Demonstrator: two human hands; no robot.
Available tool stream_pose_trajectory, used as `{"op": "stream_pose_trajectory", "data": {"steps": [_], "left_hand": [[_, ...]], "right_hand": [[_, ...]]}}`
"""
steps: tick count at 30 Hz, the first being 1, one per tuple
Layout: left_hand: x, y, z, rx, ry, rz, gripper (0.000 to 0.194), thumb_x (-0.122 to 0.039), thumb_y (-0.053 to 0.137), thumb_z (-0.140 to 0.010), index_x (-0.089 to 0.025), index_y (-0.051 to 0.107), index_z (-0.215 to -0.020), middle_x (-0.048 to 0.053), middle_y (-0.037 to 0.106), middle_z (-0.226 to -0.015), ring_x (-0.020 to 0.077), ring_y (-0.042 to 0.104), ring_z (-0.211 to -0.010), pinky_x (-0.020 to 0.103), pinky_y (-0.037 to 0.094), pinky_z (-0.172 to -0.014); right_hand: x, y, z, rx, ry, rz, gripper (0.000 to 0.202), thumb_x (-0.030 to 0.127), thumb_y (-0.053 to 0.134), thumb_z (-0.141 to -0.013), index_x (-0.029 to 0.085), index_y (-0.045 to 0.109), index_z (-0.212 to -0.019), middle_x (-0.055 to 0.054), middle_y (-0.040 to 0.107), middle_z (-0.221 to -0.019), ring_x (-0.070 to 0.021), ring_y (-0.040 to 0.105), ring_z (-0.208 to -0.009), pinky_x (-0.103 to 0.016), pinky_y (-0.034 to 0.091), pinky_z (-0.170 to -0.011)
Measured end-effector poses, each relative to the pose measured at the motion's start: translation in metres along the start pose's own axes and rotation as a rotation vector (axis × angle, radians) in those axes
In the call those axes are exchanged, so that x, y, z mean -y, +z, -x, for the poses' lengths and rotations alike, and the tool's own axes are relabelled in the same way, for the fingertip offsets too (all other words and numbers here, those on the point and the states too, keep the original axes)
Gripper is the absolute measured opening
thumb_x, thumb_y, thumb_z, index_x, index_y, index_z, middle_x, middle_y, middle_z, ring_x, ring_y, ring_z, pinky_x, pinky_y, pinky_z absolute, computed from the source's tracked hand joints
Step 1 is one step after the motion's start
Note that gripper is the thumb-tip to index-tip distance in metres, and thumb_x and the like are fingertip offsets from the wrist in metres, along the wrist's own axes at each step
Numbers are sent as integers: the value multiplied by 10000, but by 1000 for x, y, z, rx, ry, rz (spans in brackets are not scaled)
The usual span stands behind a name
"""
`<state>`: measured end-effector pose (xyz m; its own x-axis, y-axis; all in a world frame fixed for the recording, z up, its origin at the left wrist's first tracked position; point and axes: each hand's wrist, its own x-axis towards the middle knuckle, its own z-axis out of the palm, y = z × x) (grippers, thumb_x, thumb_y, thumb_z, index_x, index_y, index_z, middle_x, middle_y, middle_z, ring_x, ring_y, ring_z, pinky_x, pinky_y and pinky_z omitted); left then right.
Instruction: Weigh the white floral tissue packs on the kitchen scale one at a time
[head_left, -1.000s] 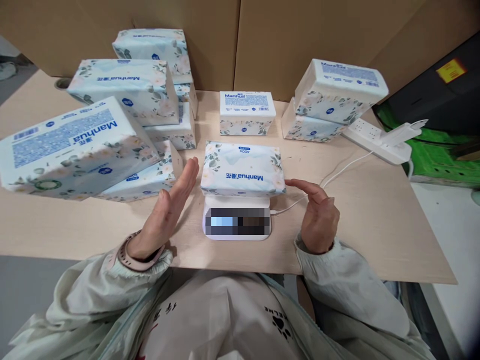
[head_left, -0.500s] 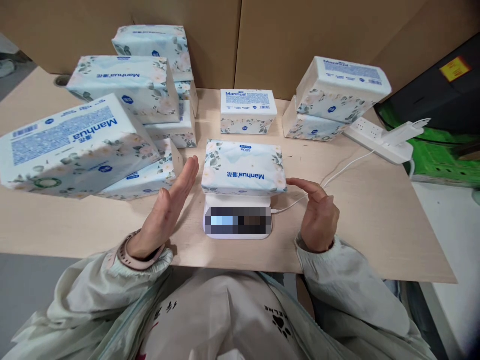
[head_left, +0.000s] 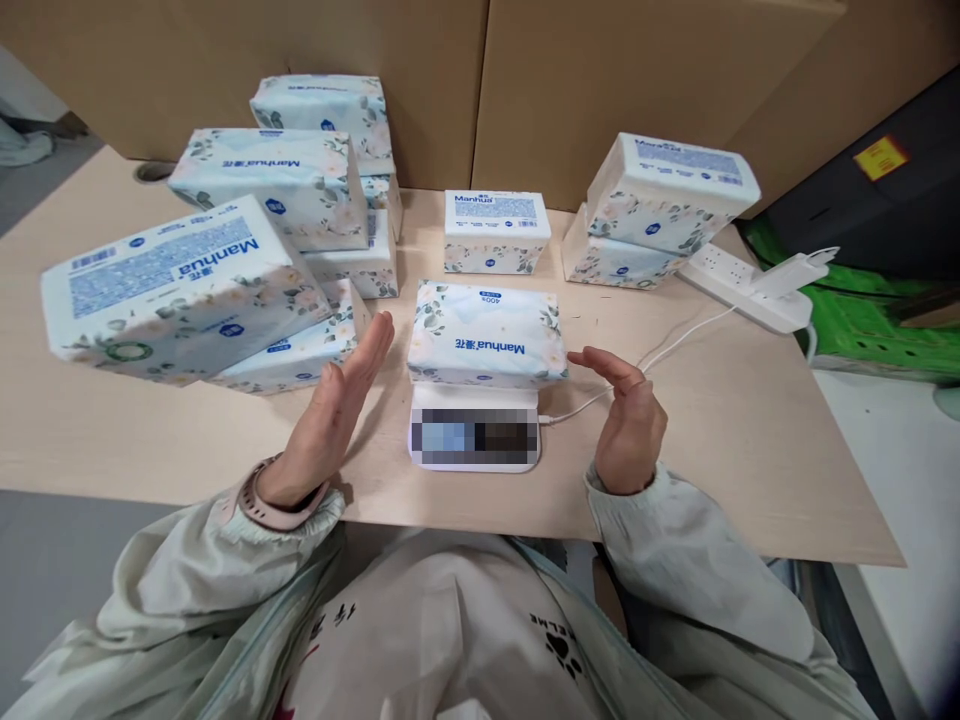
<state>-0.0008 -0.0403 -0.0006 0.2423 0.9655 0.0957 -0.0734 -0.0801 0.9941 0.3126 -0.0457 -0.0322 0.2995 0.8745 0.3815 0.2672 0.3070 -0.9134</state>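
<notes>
A blue-white tissue pack (head_left: 487, 335) with a floral print lies on a white device (head_left: 472, 465) whose front panel is blurred out. My left hand (head_left: 334, 410) is raised just left of the pack, palm facing it, fingers straight, holding nothing. On the other side my right hand (head_left: 630, 415) is bent toward the pack's right edge; its fingers are extended and hold nothing. The index fingertip is very near the pack, and whether it touches cannot be made out. A white cable (head_left: 585, 405) runs from the device's right side.
More tissue packs are stacked at the left (head_left: 187, 290) and back left (head_left: 270, 185). A single pack (head_left: 495, 230) sits behind the device, and two stacked packs (head_left: 667, 190) are back right beside a white power strip (head_left: 750, 290). Cardboard (head_left: 600, 90) stands behind.
The view has shifted slightly. Both hands keep nearly the same pose beside the pack, and the pack remains on the device.
</notes>
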Motion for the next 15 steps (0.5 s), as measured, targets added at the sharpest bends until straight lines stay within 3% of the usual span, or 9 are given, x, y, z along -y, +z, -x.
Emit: {"op": "stream_pose_trajectory", "data": {"steps": [6,12,15], "left_hand": [[-20,6,4,-44,-15,-37,607,-657,260,-1158,-434,532,-1653,-158,361,-1792,275,153,-1757,448,86,-1476],[-38,7,1,-83,-61,-16,665,-689,363,-1120,-368,503,-1685,-48,400,-1792,329,225,-1737,547,132,-1464],[-39,5,-2,-87,-113,29,671,-711,393,-1101,-351,566,-1641,-31,439,-1772,345,235,-1733,574,161,-1457]], "right_hand": [[5,1,-1,-21,-14,19,492,568,445,-1097,262,787,-1275,-73,852,-1231,-281,763,-1238,-552,511,-1190],[13,-7,-7,-57,-30,15,491,569,458,-1099,251,775,-1297,-87,843,-1252,-284,755,-1264,-561,527,-1188],[10,-8,-10,32,7,-17,491,609,514,-1078,272,749,-1347,-92,816,-1337,-284,748,-1278,-549,561,-1164]]}}
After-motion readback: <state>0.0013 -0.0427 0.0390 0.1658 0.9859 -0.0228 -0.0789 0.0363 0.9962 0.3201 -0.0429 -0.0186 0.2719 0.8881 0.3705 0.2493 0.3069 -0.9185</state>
